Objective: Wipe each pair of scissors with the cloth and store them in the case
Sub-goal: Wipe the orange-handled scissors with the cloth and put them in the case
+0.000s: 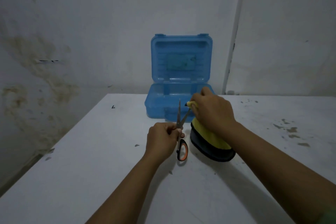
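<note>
My left hand [163, 137] grips a pair of scissors [180, 123] by its orange and black handles, blades spread apart and pointing away from me. Around the tip of the right blade, my right hand [211, 110] pinches a yellow cloth with a dark edge [207, 143]; the rest of the cloth hangs down to the table. Behind the hands stands the blue plastic case [158, 103], its lid upright against the wall. What lies inside the case is hidden from here.
The white table [91, 169] carries small dark specks and some stains at the right. A stained wall rises just behind the case. The table's left edge drops off to the floor.
</note>
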